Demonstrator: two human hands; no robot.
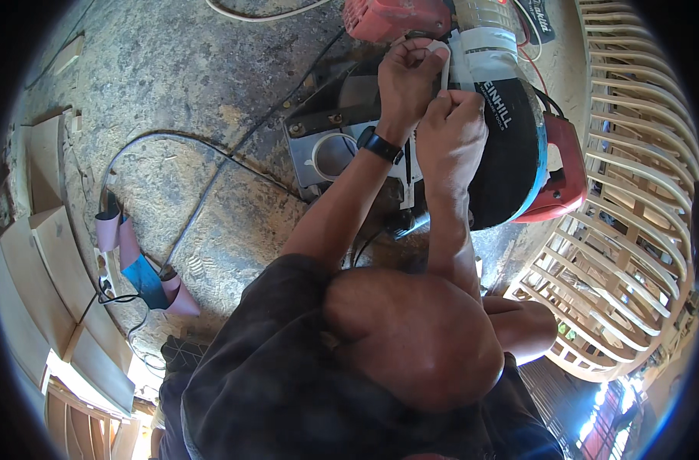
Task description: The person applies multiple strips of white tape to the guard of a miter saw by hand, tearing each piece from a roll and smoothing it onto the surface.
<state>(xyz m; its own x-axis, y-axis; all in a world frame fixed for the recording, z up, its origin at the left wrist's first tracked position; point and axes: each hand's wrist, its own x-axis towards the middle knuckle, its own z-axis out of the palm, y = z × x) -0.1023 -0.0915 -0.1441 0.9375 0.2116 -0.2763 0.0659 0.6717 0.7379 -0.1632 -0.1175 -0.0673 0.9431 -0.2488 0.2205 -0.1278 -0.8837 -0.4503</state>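
Observation:
Between my two hands runs a narrow white strip of tape (444,75). My left hand (405,86), with a black watch on its wrist, is closed on the strip's upper, curled end. Lower down, the fingers of my right hand (453,142) pinch the strip; their exact grip is partly hidden. Both hands are over a floor-standing power tool with a metal base (307,153). Beside my right hand bulges its black and blue bag (510,153), whose neck is wrapped in white tape (491,41). A red handle (568,172) juts out past the bag.
A red machine housing (395,17) sits just beyond my hands. Dark cables (203,195) cross the dusty concrete floor, near a curled pink and blue strip (144,268). Curved wooden panels (50,268) stand left; a slatted wooden frame (633,192) lines the right.

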